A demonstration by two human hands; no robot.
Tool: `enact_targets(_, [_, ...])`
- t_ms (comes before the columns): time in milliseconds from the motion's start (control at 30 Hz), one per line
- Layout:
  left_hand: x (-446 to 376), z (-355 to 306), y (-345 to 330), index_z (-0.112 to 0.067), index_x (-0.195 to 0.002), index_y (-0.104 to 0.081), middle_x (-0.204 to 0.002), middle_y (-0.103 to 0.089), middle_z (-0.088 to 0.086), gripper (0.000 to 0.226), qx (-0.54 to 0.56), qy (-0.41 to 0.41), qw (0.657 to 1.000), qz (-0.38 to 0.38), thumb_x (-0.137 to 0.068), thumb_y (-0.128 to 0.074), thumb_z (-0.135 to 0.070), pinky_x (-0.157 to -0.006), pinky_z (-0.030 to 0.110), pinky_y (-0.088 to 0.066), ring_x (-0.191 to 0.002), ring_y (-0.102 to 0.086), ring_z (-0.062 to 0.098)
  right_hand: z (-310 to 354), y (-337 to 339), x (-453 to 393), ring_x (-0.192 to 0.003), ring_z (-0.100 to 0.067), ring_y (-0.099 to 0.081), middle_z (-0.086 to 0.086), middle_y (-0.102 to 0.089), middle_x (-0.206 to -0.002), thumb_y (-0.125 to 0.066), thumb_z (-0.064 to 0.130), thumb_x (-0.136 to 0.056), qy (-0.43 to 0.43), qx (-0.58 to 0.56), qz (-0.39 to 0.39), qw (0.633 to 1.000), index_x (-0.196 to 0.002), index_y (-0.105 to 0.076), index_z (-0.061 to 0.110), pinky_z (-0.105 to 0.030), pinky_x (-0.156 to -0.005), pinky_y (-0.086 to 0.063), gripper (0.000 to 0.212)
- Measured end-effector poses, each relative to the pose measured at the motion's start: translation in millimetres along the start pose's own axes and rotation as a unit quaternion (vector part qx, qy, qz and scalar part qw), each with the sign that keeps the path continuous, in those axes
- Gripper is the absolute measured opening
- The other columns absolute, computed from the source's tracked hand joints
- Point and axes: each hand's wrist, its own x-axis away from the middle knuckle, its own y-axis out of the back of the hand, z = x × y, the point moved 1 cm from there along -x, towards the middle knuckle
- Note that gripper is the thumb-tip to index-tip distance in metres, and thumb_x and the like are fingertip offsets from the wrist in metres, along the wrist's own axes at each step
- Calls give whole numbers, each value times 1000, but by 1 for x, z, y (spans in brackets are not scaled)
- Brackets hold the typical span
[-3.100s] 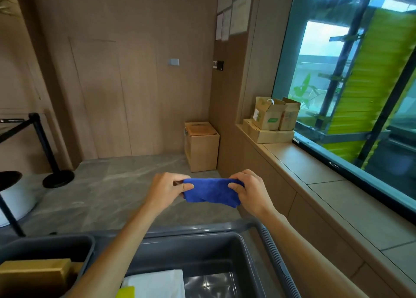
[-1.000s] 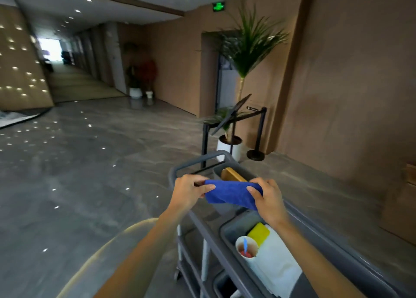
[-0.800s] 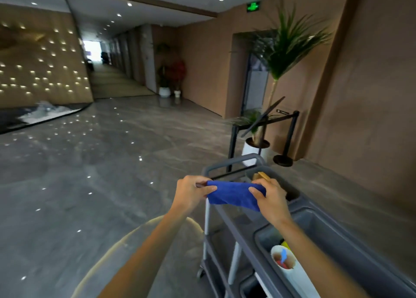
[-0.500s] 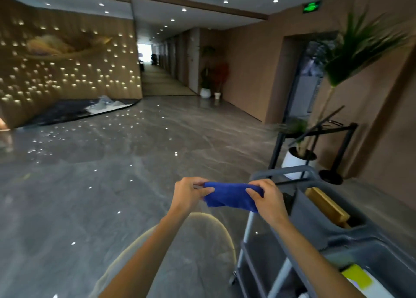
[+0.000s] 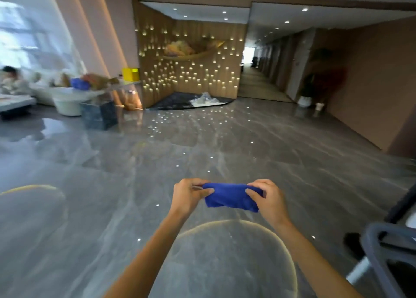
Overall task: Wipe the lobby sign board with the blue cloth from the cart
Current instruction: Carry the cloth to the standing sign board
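Folded blue cloth (image 5: pixel 231 198) stretched between both hands at chest height, well above the grey marble floor (image 5: pixel 112 185). Left hand (image 5: pixel 188 196) pinched on the cloth's left end, thumb on top; right hand (image 5: pixel 269 199) clamped over the right end, fingers curled across the upper fold. Lower edge of the cloth hanging free, slack in the middle. Broad open floor ahead and to the left, bare as far as the lit feature wall (image 5: pixel 191 56). Corner of the grey cart (image 5: pixel 387 252) cropped at the lower right edge, near the right forearm but apart from it. Corridor (image 5: pixel 258 81) open at right of the feature wall. Cluttered counter (image 5: pixel 90 90) and a seated person (image 5: pixel 11 79) far left, blurred. Sign board not seen in this view.
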Motion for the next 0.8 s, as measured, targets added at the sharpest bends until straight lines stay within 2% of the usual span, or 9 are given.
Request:
enact_targets(100, [-5, 16, 38, -22, -84, -80, -63, -72, -22, 17, -14, 26, 998, -53, -74, -84, -8, -66, 5, -49, -62, -66, -8, 17, -42, -21, -89, -16, -65, 9, -67, -95, -76, 6, -85, 33, -44, 48, 997, -95, -79, 9, -25, -83, -49, 10])
enact_targets(167, [-8, 24, 61, -19, -86, -81, -68, -75, -14, 18, -16, 42, 996, -82, -74, -83, -7, -68, 8, -51, -63, -68, -5, 28, -70, -36, -90, -17, -66, 10, -68, -94, -76, 4, -85, 53, -71, 76, 993, -95, -79, 7, -24, -82, -50, 10])
enact_targets(300, [-17, 34, 102, -15, -93, -82, -81, -79, 4, 22, -29, 57, 987, -149, -74, -83, -5, -72, 12, -54, -70, -70, 5, 51, -122, -68, -94, -18, -68, -2, -72, -99, -74, 1, -86, 88, -125, 132, 979, -95, -78, 4, -31, -86, -52, 11])
enact_targets(367, [-24, 37, 121, -19, -89, -81, -80, -78, 4, 22, -29, 71, 981, -179, -74, -82, -3, -73, 14, -55, -71, -71, 7, 61, -145, -86, -94, -17, -68, 0, -72, -99, -74, 1, -86, 104, -144, 162, 971, -95, -78, 5, -26, -86, -52, 11])
enact_targets(467, [-29, 43, 143, -31, -80, -78, -73, -77, -4, 30, -30, 86, 971, -222, -74, -81, -2, -65, 7, -50, -64, -69, -2, 77, -177, -109, -90, -12, -69, 7, -72, -94, -75, 2, -85, 136, -163, 195, 957, -91, -78, 8, -8, -79, -47, 10])
enact_targets(500, [-30, 46, 150, -33, -78, -77, -71, -76, -7, 32, -32, 91, 966, -239, -74, -81, -2, -64, 6, -49, -63, -68, -4, 83, -187, -116, -89, -12, -69, 7, -72, -92, -75, 2, -85, 145, -169, 207, 953, -91, -78, 9, -7, -78, -46, 9])
enact_targets(567, [-28, 52, 163, -37, -75, -77, -69, -76, -12, 35, -35, 103, 956, -273, -75, -80, -2, -63, 6, -49, -64, -69, -3, 95, -207, -126, -89, -15, -69, 5, -74, -91, -74, 3, -85, 162, -175, 237, 942, -91, -78, 8, -15, -80, -49, 9])
enact_targets(633, [-21, 59, 175, -37, -76, -77, -75, -78, -6, 33, -38, 117, 944, -307, -76, -80, -3, -65, 8, -51, -70, -71, 2, 107, -227, -130, -89, -17, -70, 2, -75, -92, -74, 4, -85, 183, -181, 272, 927, -93, -78, 7, -24, -82, -51, 9])
enact_targets(800, [0, 81, 209, -33, -85, -79, -88, -79, 0, 27, -43, 150, 915, -372, -78, -79, -7, -74, 15, -53, -83, -74, 10, 140, -279, -128, -87, -14, -70, 6, -75, -90, -75, 8, -85, 220, -207, 326, 896, -95, -79, 10, -24, -80, -51, 11])
